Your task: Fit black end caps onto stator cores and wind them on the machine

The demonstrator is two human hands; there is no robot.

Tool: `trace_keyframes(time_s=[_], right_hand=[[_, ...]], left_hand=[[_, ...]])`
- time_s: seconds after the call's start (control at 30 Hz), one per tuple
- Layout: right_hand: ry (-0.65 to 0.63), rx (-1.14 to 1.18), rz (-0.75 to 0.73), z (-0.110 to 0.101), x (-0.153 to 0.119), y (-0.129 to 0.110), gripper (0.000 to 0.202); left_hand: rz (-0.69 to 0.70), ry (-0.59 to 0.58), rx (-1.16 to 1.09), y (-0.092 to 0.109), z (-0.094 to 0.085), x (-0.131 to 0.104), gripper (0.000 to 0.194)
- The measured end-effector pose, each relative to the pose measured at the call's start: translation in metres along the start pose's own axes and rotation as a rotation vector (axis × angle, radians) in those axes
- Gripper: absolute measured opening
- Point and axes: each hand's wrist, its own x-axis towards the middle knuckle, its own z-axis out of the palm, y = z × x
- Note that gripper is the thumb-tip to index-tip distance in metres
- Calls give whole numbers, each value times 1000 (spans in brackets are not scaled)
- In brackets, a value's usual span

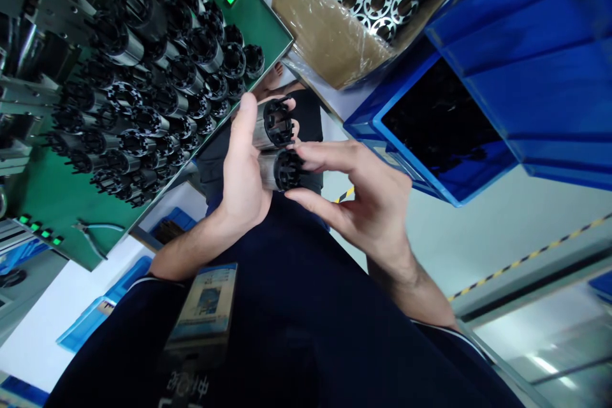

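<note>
In front of my body, my left hand (243, 172) holds two motor stator cores side by side. Each is a metal cylinder with a black, pronged plastic end piece facing right. The upper stator core (273, 122) lies against my left fingers, whose tips show behind it. Just below it, the lower stator core (280, 170) sits against my left palm. My right hand (363, 188) comes in from the right, with its thumb and fingertips around the black end of the lower core. Part of that end is hidden by my right fingers.
A green machine table (76, 229) on the left carries many similar cores, lit buttons and pliers (93, 236). Bare metal cores (377, 0) fill a plastic-lined cardboard box (329, 32) at the top. Blue bins (449, 185) stand at the right.
</note>
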Motion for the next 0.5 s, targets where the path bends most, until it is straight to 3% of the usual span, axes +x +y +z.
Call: trace_keyframes(time_s=[0.2,0.3,0.43,0.5], right_hand=[[66,105,158,9,-10,2,56],[71,110,110,9,-10,-2,53],[58,54,53,15,-12,-2,69],[119,38,79,21,-16,4,79]], left_hand=[[108,-120,20,-4,-10,-3,41],[175,-188,103,-5,-12,-9,41],[239,-96,108,-9,-6,-18,45],[195,-67,65,-9,-5,-23,50]])
